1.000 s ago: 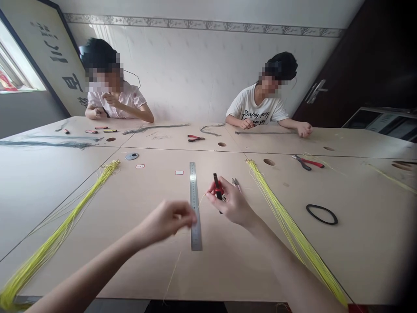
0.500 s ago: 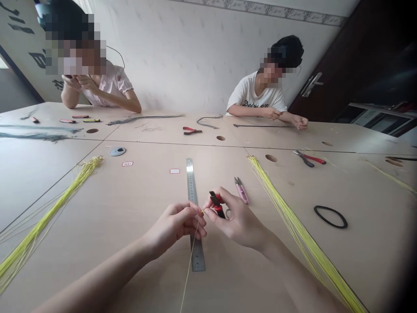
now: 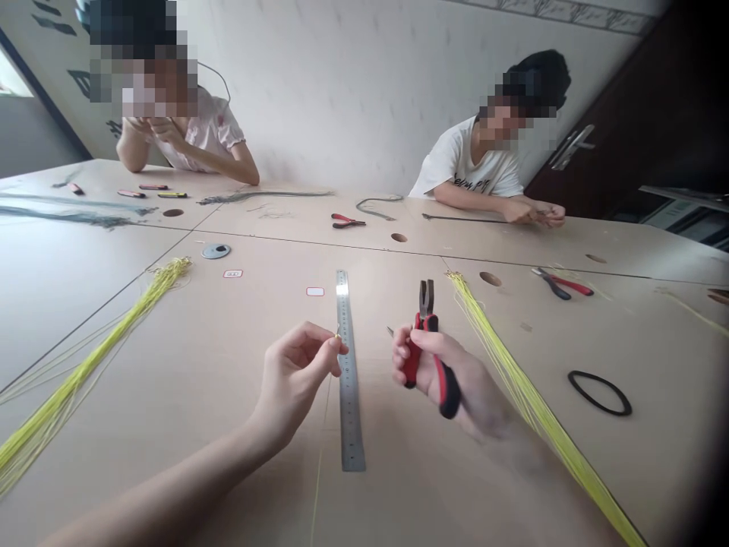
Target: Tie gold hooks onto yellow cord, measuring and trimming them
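Observation:
My left hand [image 3: 301,368] pinches the end of a thin yellow cord [image 3: 320,463], which hangs down toward the near edge of the view. A tiny gold-coloured piece shows at the fingertips. My right hand [image 3: 449,368] is wrapped round red-and-black pliers [image 3: 424,327], their jaws pointing away from me and slightly apart. Between the hands a steel ruler [image 3: 351,403] lies lengthwise on the table [image 3: 228,471], close to my left fingertips. The pink snips seen earlier are mostly hidden behind my right hand; only a tip [image 3: 390,331] shows.
Yellow cord bundles lie at left [image 3: 108,349] and right [image 3: 529,387]. A black ring [image 3: 600,393] is at the right. Farther off are red-handled pliers [image 3: 348,221], cutters [image 3: 561,283], a round metal cover [image 3: 216,251] and table holes. Two people sit across the table, their hands raised or on it.
My hands have moved apart, the right one going right. The pliers have turned from being tucked in my right palm to pointing forward in its grasp. The view has shifted slightly.

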A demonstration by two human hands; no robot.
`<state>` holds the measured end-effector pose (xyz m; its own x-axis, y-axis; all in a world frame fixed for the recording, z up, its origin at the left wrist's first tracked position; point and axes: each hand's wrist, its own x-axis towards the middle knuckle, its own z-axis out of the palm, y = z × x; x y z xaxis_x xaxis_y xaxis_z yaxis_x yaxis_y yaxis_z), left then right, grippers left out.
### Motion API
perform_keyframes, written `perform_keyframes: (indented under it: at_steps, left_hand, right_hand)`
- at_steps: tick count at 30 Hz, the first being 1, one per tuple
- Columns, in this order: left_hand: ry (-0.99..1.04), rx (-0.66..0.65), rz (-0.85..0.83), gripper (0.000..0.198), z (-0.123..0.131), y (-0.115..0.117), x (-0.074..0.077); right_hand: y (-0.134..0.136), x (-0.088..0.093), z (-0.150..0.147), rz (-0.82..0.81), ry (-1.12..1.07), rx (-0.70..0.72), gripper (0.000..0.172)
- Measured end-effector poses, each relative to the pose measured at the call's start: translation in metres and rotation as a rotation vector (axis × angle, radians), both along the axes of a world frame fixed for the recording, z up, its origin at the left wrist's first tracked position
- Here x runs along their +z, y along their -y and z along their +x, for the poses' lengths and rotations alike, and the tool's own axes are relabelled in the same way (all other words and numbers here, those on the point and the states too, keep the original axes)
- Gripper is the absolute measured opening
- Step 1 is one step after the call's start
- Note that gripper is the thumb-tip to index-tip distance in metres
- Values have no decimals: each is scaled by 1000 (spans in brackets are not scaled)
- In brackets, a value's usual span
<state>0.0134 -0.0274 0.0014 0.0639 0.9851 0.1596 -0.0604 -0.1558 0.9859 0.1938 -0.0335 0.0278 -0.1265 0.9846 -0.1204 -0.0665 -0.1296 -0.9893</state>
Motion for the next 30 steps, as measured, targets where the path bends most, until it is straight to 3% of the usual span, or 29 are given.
perform_keyframes:
  at_steps: [3,6,8,12,15,30]
  left_hand:
    - [-18,-12,13,16,2,3,2]
    - [-17,9,28,17,3,3,2]
    - [-6,32,44,17,3,4,1]
    - [39,-4,54,17,1,4,1]
    - [64,-27,54,17,1,5,1]
    - [53,-62,116,17,3,8,3]
  right_hand:
    - [4,6,1,-178,-236,226,25]
    - [12,2,-4,-76,-193,368,34]
    - [16,-4,-9,152,81,299,34]
    - [14,-17,-16,838,882,-53,24]
    - [6,-21,-15,1104,1099,-117,18]
    - [1,-22,-11,1129,1088,-147,16]
